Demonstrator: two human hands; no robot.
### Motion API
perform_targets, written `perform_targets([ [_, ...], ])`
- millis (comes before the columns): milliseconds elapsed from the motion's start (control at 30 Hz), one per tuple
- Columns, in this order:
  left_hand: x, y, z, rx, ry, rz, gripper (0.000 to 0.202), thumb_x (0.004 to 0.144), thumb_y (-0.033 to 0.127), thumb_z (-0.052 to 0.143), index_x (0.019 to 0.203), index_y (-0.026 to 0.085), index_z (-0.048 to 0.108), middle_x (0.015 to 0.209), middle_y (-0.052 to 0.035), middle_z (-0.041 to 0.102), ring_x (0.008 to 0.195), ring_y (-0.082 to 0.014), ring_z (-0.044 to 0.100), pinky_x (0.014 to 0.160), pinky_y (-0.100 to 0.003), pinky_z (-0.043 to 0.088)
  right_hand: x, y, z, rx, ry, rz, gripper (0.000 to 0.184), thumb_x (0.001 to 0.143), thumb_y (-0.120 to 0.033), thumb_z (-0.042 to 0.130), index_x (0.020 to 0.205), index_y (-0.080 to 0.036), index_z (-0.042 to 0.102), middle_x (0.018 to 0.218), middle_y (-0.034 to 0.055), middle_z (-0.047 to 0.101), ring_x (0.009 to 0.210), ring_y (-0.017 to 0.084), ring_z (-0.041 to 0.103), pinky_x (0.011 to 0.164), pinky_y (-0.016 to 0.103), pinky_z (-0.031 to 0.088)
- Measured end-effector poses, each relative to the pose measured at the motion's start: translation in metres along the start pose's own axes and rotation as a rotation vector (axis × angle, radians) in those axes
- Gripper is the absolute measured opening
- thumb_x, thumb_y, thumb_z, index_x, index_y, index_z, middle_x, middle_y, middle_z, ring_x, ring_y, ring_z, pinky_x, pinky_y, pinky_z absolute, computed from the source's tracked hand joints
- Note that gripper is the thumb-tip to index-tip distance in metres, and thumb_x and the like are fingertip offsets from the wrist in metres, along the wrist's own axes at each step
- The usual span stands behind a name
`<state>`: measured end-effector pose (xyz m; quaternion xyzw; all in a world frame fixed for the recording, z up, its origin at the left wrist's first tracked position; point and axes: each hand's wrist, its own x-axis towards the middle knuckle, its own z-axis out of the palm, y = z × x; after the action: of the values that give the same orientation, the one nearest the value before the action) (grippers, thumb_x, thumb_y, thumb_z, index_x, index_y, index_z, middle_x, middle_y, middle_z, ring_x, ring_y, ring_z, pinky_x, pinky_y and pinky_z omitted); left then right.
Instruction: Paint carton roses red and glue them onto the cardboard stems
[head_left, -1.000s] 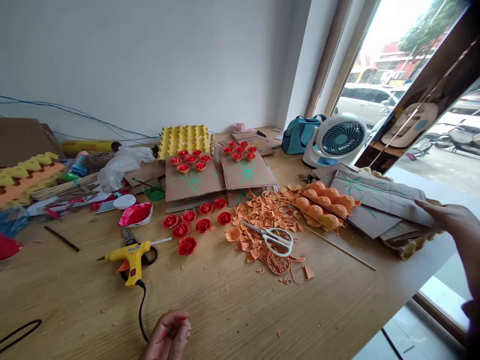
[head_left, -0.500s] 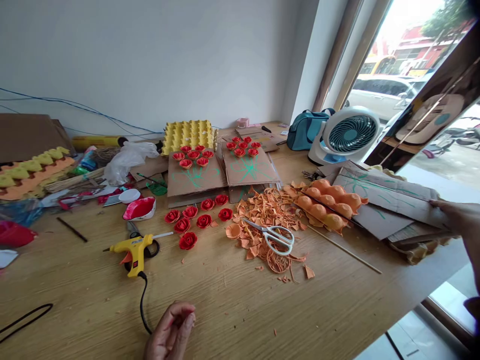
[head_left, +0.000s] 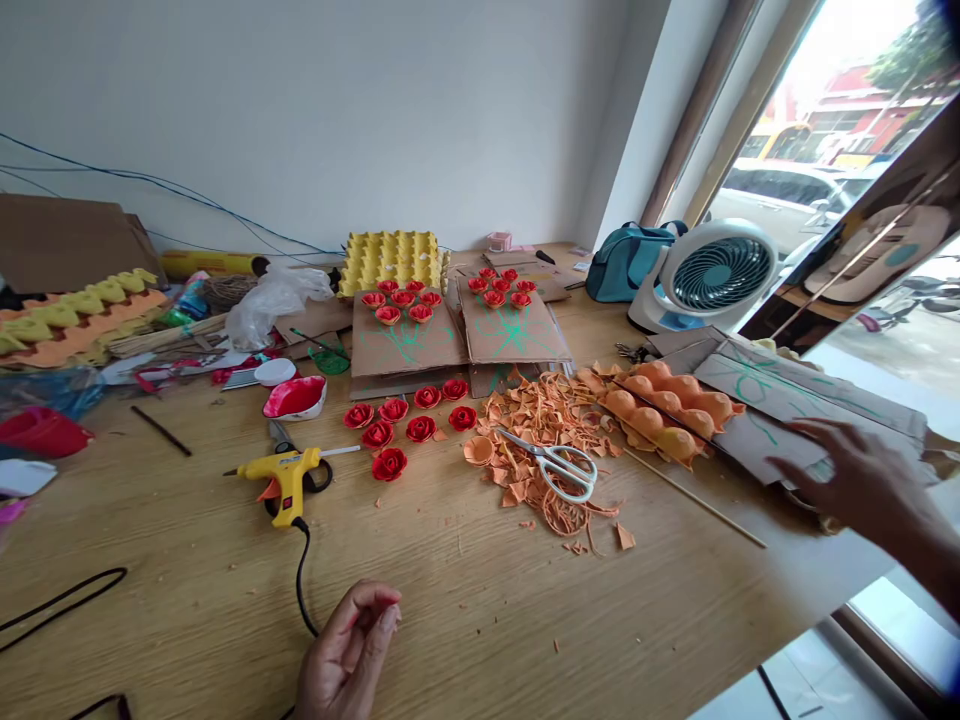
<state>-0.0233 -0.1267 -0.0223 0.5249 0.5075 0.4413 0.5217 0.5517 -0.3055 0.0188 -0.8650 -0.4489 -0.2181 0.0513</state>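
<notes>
My left hand (head_left: 351, 652) is held low over the front of the table beside the glue gun's cord, fingers curled in toward the thumb; I see nothing in it. Fingers spread, my right hand (head_left: 862, 480) reaches in from the right over the cardboard sheets (head_left: 795, 385) with green drawn lines. Left of those sheets lies an orange egg-carton piece (head_left: 667, 405). White-handled scissors (head_left: 559, 468) rest on a heap of orange carton scraps (head_left: 536, 420). Several loose red paper roses (head_left: 421, 428) lie left of the heap. Behind them, two cardboard panels (head_left: 409, 350) carry red roses above green stems.
A yellow glue gun (head_left: 281, 478) lies at left near a bowl of red paint (head_left: 295, 397). Yellow egg trays (head_left: 390, 262) stand by the wall. A white fan (head_left: 712, 275) and teal bag (head_left: 628, 262) sit back right. A thin stick (head_left: 697, 498) lies in front of the carton.
My right hand has moved left from the cardboard stack's right edge, and its fingers have spread. My left hand keeps its curled pose. The view has shifted slightly.
</notes>
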Motion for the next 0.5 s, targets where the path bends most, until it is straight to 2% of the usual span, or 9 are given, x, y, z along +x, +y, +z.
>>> perform_targets([
  [67, 0.003, -0.001, -0.003, 0.011, -0.032, -0.008, 0.05, 0.059, 0.063, 0.087, 0.074, 0.018, 0.074, 0.071, -0.0032, 0.065, 0.065, -0.0168, 0.061, 0.064, -0.023, 0.058, -0.011, -0.016, 0.012, -0.042, -0.06, -0.108, 0.056, 0.089, -0.05, 0.07, 0.136, -0.021, 0.063, 0.142, 0.0165, 0.064, 0.122, 0.033, 0.062, 0.095, 0.042, 0.047],
  [167, 0.003, -0.003, -0.007, 0.012, -0.065, 0.004, 0.046, 0.063, 0.061, 0.086, 0.076, 0.018, 0.075, 0.071, -0.0033, 0.066, 0.065, -0.0166, 0.062, 0.064, -0.022, 0.058, -0.024, -0.028, 0.014, -0.112, -0.093, -0.152, 0.041, 0.099, -0.039, 0.054, 0.131, -0.016, 0.067, 0.139, 0.0201, 0.066, 0.112, 0.034, 0.067, 0.085, 0.043, 0.048],
  [233, 0.002, -0.005, -0.01, 0.007, -0.063, 0.009, 0.045, 0.064, 0.061, 0.085, 0.077, 0.018, 0.075, 0.073, -0.0035, 0.067, 0.066, -0.0168, 0.063, 0.065, -0.022, 0.058, -0.029, -0.03, 0.01, -0.154, -0.1, -0.153, 0.038, 0.103, -0.029, 0.044, 0.127, -0.015, 0.07, 0.134, 0.0217, 0.069, 0.106, 0.034, 0.069, 0.08, 0.043, 0.048],
  [367, 0.001, -0.006, -0.012, -0.012, 0.018, -0.01, 0.049, 0.059, 0.062, 0.088, 0.076, 0.018, 0.075, 0.075, -0.0041, 0.068, 0.069, -0.0171, 0.065, 0.066, -0.021, 0.059, -0.034, -0.027, 0.004, -0.218, -0.099, -0.133, 0.043, 0.103, -0.019, 0.036, 0.131, -0.014, 0.068, 0.14, 0.0209, 0.066, 0.115, 0.034, 0.067, 0.082, 0.043, 0.05],
  [500, 0.001, -0.002, -0.009, -0.014, 0.013, -0.013, 0.051, 0.057, 0.063, 0.088, 0.075, 0.018, 0.074, 0.072, -0.0034, 0.067, 0.067, -0.0164, 0.064, 0.064, -0.021, 0.058, -0.044, -0.021, -0.002, -0.284, -0.076, -0.026, 0.045, 0.102, -0.022, 0.036, 0.134, -0.007, 0.065, 0.141, 0.027, 0.063, 0.122, 0.039, 0.062, 0.087, 0.047, 0.052],
])
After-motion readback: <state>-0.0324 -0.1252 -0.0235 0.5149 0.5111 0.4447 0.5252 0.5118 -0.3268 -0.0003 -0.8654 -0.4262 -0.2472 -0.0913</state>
